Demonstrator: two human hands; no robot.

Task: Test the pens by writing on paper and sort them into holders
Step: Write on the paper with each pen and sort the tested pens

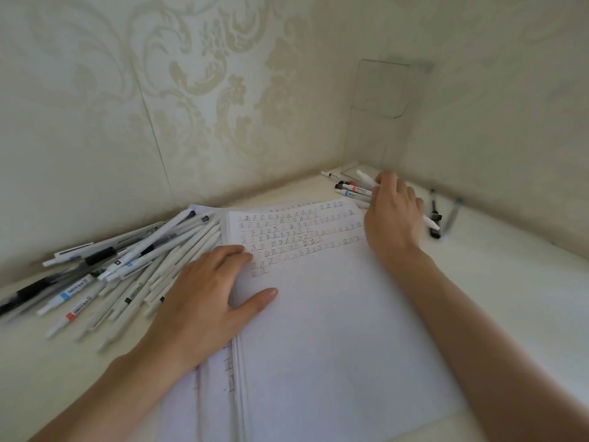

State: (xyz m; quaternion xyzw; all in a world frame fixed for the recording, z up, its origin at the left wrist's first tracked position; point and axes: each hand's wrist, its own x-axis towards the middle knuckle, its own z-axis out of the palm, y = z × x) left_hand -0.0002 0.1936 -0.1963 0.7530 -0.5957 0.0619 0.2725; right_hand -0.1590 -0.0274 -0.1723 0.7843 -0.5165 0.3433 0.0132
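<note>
A stack of white paper [318, 314] lies in the middle, its top rows filled with small written marks. My left hand [207, 298] rests flat on the paper's left edge, fingers straight. My right hand [393, 212] reaches to the far right corner and grips a white pen [366, 177], whose two ends stick out past the hand. Just left of that hand lies a small group of pens [352, 190] with red and blue labels. A big loose pile of white and black pens [127, 266] lies left of the paper.
A clear plastic holder [381, 122] stands against the wall in the far corner. Two dark pens [434, 215] lie on the table right of my right hand. Patterned walls close off the back and the right side.
</note>
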